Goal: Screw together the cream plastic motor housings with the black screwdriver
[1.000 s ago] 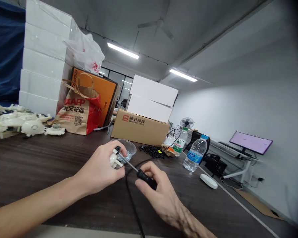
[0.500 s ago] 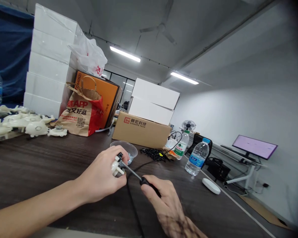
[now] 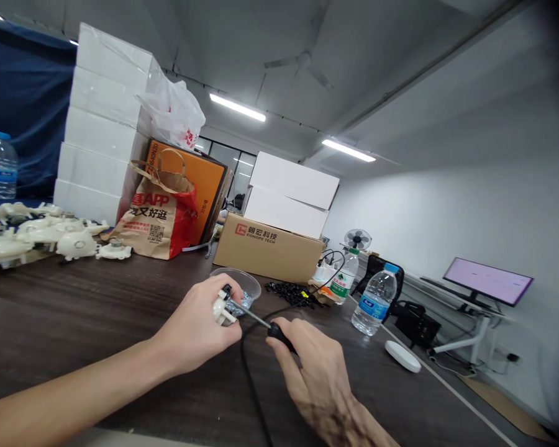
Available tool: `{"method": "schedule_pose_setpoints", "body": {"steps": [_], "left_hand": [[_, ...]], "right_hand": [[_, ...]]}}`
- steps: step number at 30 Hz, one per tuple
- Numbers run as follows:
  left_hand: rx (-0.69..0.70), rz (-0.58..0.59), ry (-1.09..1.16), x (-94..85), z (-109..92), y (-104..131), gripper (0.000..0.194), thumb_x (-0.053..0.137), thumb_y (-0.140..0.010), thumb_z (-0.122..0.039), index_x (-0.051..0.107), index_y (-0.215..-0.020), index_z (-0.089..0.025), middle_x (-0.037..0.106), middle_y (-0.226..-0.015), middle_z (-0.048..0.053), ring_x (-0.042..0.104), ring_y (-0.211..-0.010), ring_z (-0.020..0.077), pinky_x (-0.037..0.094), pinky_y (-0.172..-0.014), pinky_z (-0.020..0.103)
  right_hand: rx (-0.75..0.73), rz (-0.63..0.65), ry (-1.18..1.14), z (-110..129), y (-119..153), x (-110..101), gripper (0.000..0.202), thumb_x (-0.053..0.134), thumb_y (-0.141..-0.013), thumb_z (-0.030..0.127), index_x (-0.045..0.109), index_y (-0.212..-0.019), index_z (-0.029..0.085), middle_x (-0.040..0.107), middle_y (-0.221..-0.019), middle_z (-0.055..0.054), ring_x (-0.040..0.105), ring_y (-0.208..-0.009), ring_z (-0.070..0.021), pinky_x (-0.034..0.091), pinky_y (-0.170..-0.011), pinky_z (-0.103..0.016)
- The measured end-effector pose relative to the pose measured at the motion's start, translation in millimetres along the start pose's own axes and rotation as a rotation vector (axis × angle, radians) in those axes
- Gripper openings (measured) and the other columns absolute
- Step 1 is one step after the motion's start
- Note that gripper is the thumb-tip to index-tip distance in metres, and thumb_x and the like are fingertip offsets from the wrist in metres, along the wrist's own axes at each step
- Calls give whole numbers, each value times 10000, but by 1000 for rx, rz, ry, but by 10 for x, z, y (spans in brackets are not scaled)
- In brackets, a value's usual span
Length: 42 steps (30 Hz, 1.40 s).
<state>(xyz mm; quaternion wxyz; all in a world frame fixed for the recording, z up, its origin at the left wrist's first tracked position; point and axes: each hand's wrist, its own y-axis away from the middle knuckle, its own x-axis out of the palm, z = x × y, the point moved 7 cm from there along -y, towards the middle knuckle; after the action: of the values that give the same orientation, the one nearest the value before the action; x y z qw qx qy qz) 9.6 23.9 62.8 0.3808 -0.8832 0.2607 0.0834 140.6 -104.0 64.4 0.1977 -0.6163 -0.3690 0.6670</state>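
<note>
My left hand [image 3: 198, 326] is closed around a small white plastic part [image 3: 220, 310] with a black piece [image 3: 226, 289] at its top; the fingers hide much of it. In my right hand [image 3: 314, 363] is a screwdriver [image 3: 279, 334], gripped by its black handle. Its metal shaft slants up and left, and the tip reaches the part near the black piece; exact contact is too small to make out. Just behind my left hand stands a clear plastic bowl [image 3: 256, 288] holding small shiny metal pieces.
Black small parts [image 3: 291, 292] lie heaped beyond the bowl. A black cable [image 3: 249, 366] runs across the table between my hands. White plastic housings [image 3: 51, 239] are piled at left. Two bottles [image 3: 376, 301] and a white oval object [image 3: 402, 356] stand right; cartons [image 3: 268, 248] line the back.
The whole view has shifted slightly, so things sit a little lower and to the right. My right hand has turned somewhat on the screwdriver handle; both holds continue.
</note>
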Motion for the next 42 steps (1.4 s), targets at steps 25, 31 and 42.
{"method": "schedule_pose_setpoints", "body": {"steps": [25,31,42], "left_hand": [[-87,-6,124,55,12,57,235,597,-631,-118,509,-827,-212,651,-991,1,549,-728,150,425,-649,281],[47,9,-20,7,-166,90,229,582,-637,-92,469,-791,-219,627,-924,-14,543,-769,160,417,-699,291],[173,27,-157,-44,-243,94,256,574,-609,-69,452,-781,-216,607,-897,-3,541,-846,193,415,-761,322]], "right_hand": [[123,-6,-135,-75,-2,-48,112,626,-945,265,681,-921,171,674,-762,-21,612,-660,-158,427,-625,-266],[-193,-79,158,117,162,-101,180,475,-1043,224,638,-994,166,643,-697,-24,585,-564,-165,372,-557,-297],[736,488,-892,-234,270,367,573,549,-847,743,592,-702,190,327,-463,81,219,-396,-78,184,-386,-227]]}}
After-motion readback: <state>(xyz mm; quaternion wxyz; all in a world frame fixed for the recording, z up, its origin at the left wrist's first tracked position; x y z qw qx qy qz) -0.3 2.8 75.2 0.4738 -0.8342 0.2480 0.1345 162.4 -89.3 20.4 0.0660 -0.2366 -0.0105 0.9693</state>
